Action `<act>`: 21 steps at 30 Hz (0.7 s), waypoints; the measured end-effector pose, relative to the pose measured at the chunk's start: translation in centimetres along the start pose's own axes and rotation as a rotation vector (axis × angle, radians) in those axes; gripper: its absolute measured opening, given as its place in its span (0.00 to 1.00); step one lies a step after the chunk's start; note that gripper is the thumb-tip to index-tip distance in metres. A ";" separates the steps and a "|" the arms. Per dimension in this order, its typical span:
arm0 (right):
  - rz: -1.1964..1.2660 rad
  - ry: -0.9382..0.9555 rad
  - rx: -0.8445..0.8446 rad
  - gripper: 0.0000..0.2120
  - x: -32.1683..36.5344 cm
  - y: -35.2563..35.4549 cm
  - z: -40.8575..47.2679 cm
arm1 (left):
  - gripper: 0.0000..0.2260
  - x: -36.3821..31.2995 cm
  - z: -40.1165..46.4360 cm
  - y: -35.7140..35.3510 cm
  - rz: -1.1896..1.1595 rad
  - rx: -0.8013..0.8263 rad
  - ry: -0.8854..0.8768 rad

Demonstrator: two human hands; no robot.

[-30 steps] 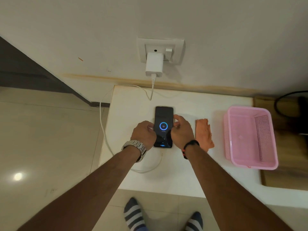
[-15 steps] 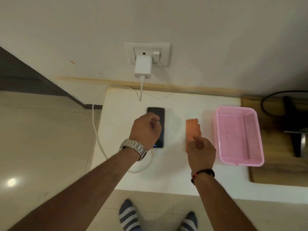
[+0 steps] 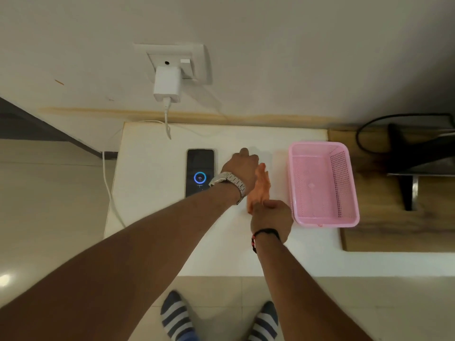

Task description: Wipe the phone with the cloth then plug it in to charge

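1. The phone [image 3: 200,173] lies flat and face up on the white table [image 3: 152,217], at about 11 o'clock from my hands. Its screen is lit with a blue ring.
2. A white cable [image 3: 108,183] hangs off the table's left edge and runs up to the white charger [image 3: 167,83], which sits in the wall socket [image 3: 172,55] at 12 o'clock from the phone. The phone's lower end is hidden behind my left forearm, so I cannot see the plug there.
3. My left hand [image 3: 242,166] reaches across to the right of the phone — clear of it, fingers curled under. It is over the far end of the orange cloth [image 3: 261,185]; whether it grips the cloth I cannot tell, since the fingertips are hidden.
4. My right hand [image 3: 272,219] is at the cloth's near end, at 6 o'clock from the left hand, with the fingers curled round and pinching that end.
5. The cloth lies between the phone and the pink basket [image 3: 322,217] (just beside the basket's left wall, well apart from the phone).
6. The basket stands at 3 o'clock from my hands, on the table's right side.
7. Below the table edge my feet show in striped socks [image 3: 176,316] — at 6 o'clock.
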State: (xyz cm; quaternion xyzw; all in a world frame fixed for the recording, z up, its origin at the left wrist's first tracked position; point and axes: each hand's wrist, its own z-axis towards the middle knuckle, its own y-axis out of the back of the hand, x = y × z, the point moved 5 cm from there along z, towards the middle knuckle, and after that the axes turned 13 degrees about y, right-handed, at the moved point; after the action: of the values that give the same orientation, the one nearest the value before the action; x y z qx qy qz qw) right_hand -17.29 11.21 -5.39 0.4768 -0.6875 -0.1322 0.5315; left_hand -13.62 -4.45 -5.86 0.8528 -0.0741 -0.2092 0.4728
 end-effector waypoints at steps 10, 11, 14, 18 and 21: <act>0.159 0.277 -0.017 0.05 2.5 4.0 -1.3 | 0.05 -0.5 -1.8 3.7 -0.473 0.035 0.147; 0.183 0.300 -0.043 0.05 2.6 5.2 -1.0 | 0.07 -1.3 -2.0 4.4 -0.521 0.032 0.133; 0.186 0.359 -0.121 0.04 2.4 9.1 0.5 | 0.11 -4.9 -2.0 6.0 -0.545 0.045 0.021; 0.140 0.366 -0.196 0.03 1.4 12.8 3.4 | 0.12 -9.9 -1.3 5.8 -0.514 0.068 -0.055; 0.102 0.294 -0.153 0.08 0.9 13.6 5.3 | 0.17 -11.6 -0.9 5.4 -0.514 0.100 -0.025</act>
State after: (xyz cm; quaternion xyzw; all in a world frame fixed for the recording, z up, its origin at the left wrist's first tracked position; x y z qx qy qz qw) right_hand -28.81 15.75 2.39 0.4139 -0.6135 -0.0857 0.6671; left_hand -23.32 -2.92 2.44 0.8633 0.1287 -0.3290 0.3605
